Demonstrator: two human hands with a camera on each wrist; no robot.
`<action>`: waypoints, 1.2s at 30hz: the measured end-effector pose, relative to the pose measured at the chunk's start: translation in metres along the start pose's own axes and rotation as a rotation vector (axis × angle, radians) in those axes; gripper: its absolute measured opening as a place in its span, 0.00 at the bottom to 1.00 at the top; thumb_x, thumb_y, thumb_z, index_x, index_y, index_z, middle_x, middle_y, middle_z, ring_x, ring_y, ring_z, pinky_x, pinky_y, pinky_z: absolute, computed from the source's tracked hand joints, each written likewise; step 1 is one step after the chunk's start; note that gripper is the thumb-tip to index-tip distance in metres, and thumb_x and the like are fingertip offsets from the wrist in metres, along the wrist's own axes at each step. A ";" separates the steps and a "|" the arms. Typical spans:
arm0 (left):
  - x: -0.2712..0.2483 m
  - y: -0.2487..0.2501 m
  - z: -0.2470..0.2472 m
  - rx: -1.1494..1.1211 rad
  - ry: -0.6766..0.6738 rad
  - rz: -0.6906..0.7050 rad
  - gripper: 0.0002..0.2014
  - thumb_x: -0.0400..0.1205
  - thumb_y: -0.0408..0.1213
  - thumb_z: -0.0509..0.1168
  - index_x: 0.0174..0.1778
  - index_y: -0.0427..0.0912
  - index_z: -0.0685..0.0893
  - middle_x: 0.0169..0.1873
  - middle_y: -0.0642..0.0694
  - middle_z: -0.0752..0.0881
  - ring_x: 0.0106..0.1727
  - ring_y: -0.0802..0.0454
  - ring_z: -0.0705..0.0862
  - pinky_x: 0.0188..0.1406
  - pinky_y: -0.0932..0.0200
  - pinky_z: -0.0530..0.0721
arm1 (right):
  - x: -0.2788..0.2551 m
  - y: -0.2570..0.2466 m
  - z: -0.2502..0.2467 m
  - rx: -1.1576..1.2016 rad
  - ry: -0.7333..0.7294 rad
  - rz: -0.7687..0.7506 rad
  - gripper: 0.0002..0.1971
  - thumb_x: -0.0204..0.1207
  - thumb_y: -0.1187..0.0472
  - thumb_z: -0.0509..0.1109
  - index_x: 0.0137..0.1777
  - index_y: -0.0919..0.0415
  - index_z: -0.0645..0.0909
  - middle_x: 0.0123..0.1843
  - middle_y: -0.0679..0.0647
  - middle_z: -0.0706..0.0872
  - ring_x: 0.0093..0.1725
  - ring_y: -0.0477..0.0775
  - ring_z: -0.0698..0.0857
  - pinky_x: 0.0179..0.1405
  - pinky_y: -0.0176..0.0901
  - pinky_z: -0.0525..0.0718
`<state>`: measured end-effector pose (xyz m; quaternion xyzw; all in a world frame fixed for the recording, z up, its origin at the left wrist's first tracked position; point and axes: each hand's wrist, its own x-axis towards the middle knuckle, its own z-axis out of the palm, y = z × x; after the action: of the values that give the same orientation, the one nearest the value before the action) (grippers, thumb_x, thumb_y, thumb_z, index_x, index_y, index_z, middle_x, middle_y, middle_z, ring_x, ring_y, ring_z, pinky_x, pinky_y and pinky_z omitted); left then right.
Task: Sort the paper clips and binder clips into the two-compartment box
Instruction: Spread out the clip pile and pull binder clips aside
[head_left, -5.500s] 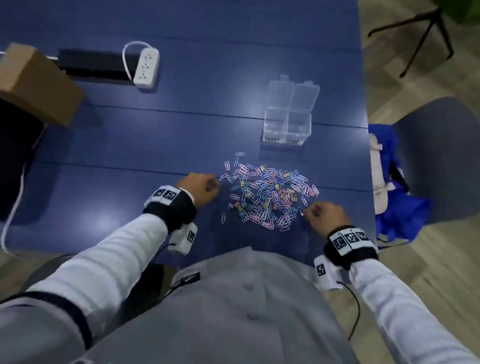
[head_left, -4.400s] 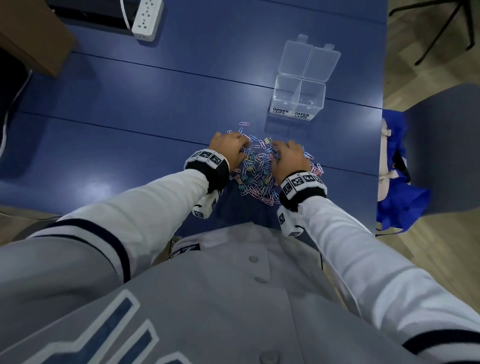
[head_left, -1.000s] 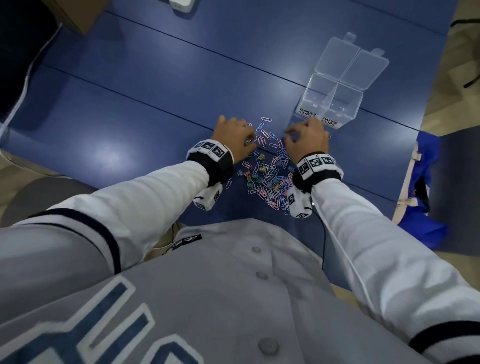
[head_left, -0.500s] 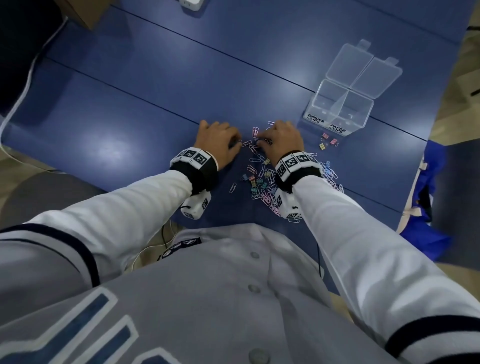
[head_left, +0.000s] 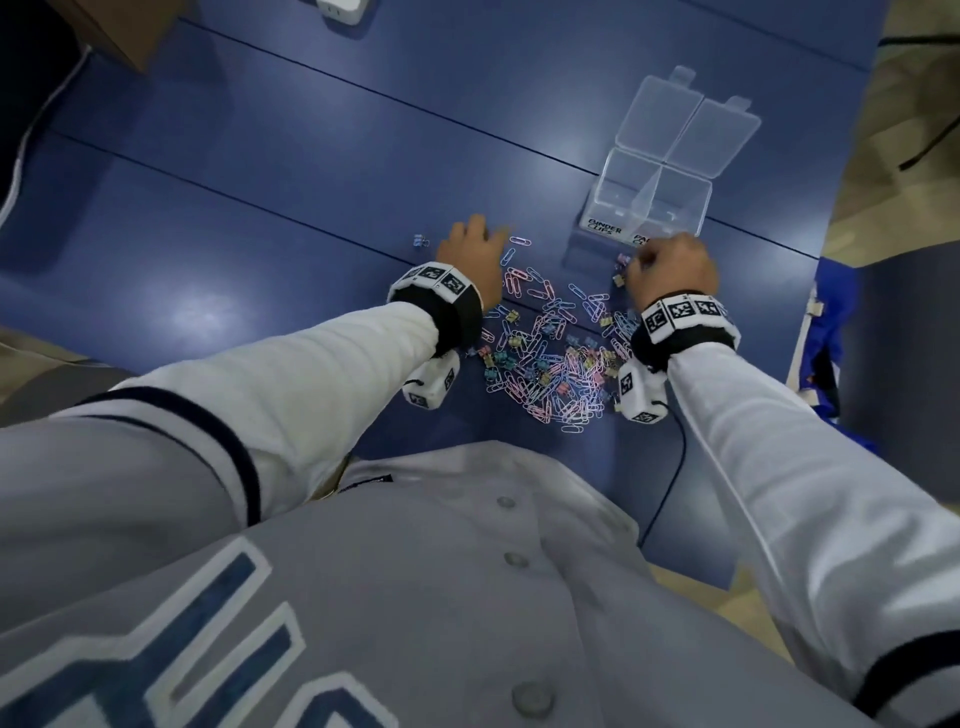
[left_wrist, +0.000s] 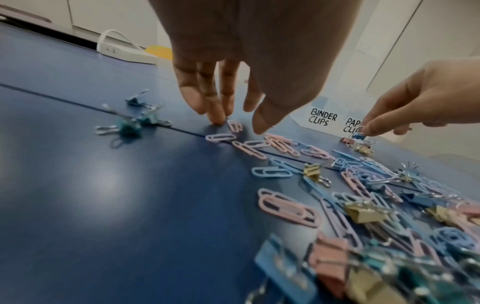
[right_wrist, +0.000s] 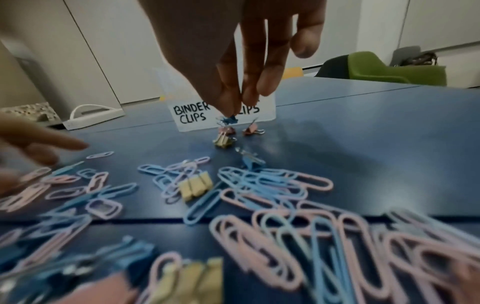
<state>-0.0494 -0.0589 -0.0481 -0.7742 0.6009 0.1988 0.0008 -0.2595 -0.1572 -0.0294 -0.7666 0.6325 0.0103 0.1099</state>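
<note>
A heap of pastel paper clips and binder clips (head_left: 550, 358) lies on the blue table. The clear two-compartment box (head_left: 649, 202), lids open and labelled BINDER CLIPS and PAPER CLIPS, stands beyond it at the right. My right hand (head_left: 670, 265) is just in front of the box and pinches a small blue binder clip (right_wrist: 228, 120) above the table. My left hand (head_left: 475, 249) is at the heap's far left edge, fingers straight and pointing down, one fingertip (left_wrist: 217, 121) pressing the table beside a pink paper clip (left_wrist: 235, 125). A few teal binder clips (left_wrist: 130, 125) lie apart at the left.
Pink and yellow binder clips (right_wrist: 233, 135) sit loose in front of the box. A white power strip (head_left: 340, 8) and a brown cardboard box (head_left: 111, 26) are at the table's far edge. A blue bag (head_left: 826, 353) hangs past the table's right edge.
My right hand has moved right, from the heap's middle to the box front, and now pinches a blue binder clip. My left hand stays at the heap's left edge.
</note>
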 end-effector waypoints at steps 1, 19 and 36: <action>0.003 0.005 0.000 0.023 -0.013 0.013 0.27 0.79 0.35 0.63 0.76 0.45 0.67 0.65 0.37 0.71 0.63 0.36 0.73 0.52 0.47 0.78 | -0.002 -0.001 0.000 0.003 -0.014 -0.001 0.13 0.77 0.56 0.67 0.57 0.57 0.87 0.57 0.63 0.83 0.57 0.67 0.82 0.55 0.56 0.84; -0.024 -0.038 0.000 -0.009 0.006 0.152 0.28 0.78 0.53 0.65 0.74 0.47 0.74 0.61 0.40 0.76 0.61 0.40 0.76 0.59 0.48 0.75 | -0.046 -0.041 0.025 0.026 -0.323 -0.457 0.26 0.75 0.60 0.67 0.75 0.57 0.74 0.65 0.59 0.76 0.69 0.61 0.73 0.65 0.54 0.80; -0.012 -0.012 0.000 -0.077 -0.059 0.177 0.09 0.83 0.35 0.62 0.56 0.39 0.84 0.54 0.36 0.81 0.53 0.35 0.82 0.49 0.47 0.80 | -0.046 -0.065 0.032 0.038 -0.278 -0.452 0.11 0.82 0.63 0.63 0.56 0.64 0.87 0.53 0.64 0.85 0.51 0.64 0.85 0.51 0.49 0.82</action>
<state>-0.0411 -0.0449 -0.0477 -0.7113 0.6585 0.2441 -0.0288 -0.2019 -0.0952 -0.0435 -0.8776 0.4240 0.0789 0.2094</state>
